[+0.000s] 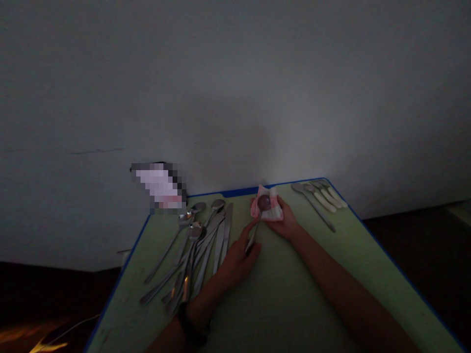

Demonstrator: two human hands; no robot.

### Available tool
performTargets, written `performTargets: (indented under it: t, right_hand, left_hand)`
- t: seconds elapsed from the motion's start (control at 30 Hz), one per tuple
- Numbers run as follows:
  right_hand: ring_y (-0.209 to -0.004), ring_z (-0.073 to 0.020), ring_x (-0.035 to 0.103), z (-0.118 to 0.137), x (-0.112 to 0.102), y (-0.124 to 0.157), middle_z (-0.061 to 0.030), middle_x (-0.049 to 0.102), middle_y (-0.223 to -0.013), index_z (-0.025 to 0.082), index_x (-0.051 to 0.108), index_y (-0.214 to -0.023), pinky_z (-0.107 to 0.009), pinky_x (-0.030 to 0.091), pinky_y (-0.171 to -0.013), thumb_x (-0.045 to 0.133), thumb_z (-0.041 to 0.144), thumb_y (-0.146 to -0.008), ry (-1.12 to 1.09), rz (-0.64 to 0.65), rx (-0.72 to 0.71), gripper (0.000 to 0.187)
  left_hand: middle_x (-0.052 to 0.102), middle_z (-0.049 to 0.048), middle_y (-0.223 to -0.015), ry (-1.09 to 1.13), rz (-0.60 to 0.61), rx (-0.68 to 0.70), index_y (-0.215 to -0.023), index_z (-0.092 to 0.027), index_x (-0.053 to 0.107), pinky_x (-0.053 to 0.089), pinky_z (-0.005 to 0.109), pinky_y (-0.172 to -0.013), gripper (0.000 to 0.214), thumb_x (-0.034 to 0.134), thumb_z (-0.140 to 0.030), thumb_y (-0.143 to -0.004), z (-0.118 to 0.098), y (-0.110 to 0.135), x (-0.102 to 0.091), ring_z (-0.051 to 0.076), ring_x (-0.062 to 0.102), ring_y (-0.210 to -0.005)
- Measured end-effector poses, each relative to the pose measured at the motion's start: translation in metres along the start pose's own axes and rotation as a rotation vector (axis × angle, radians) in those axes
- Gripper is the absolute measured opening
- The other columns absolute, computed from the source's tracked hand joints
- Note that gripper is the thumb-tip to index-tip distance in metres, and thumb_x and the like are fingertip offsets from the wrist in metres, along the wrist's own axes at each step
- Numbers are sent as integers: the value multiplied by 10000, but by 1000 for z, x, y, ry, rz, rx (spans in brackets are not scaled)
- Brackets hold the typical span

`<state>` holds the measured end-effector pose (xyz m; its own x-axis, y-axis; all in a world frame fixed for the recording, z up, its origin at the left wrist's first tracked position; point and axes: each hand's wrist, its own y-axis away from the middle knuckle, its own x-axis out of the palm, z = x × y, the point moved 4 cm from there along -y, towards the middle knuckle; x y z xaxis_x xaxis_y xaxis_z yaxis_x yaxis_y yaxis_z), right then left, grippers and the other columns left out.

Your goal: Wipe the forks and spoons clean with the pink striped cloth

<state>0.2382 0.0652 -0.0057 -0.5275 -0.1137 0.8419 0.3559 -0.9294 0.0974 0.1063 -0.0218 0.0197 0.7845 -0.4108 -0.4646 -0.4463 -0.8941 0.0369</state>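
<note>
My left hand (241, 257) is closed round the handle of a metal spoon (258, 215), whose bowl points away from me. My right hand (285, 220) holds a pink and white cloth (270, 208) cupped under and around the spoon's bowl. Both hands are over the far middle of a green table (294, 294) with a blue edge. A dark band sits on my left wrist.
A heap of several metal spoons and knives (195, 250) lies left of my hands. Several pieces of cutlery with pale handles (324, 198) lie in a row at the far right corner. A blurred object (160, 186) rests at the far left corner. A white wall stands behind.
</note>
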Motion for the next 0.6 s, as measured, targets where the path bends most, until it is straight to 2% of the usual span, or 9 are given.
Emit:
performTargets:
  t: [0.13, 0.27, 0.5, 0.6]
  right_hand:
    - [-837, -171, 609, -3, 0, 2, -51, 669, -880, 159, 618, -937, -312, 465, -801, 533, 413, -794, 175, -6, -52, 303]
    - [-828, -158, 612, -5, -1, 5, -36, 681, -877, 170, 653, -873, -279, 443, -805, 690, 301, -676, 345, -35, -133, 240]
    - [-689, -128, 603, -4, -6, 6, -19, 683, -789, 160, 644, -792, -255, 446, -678, 718, 285, -625, 371, -166, -206, 221]
    - [-613, -113, 578, -4, -7, 6, -7, 669, -719, 154, 634, -756, -243, 435, -615, 712, 311, -628, 372, -211, -247, 217]
  left_hand:
    - [548, -9, -698, 11, -9, -24, -1366, -177, 242, 424, 268, -634, 508, 366, -305, -890, 2, 1, 0, 137, 517, -608]
    - [491, -35, -637, 22, -6, -62, -1384, -175, 195, 391, 248, -582, 510, 318, -321, -911, 4, 2, 1, 124, 463, -560]
    - [496, -29, -668, 10, -5, -5, -1383, -198, 211, 382, 268, -661, 501, 328, -314, -910, -2, 2, -2, 140, 482, -630]
    - [451, -51, -608, 17, 8, -33, -1379, -210, 219, 366, 252, -610, 491, 320, -321, -912, -2, 3, -2, 130, 456, -576]
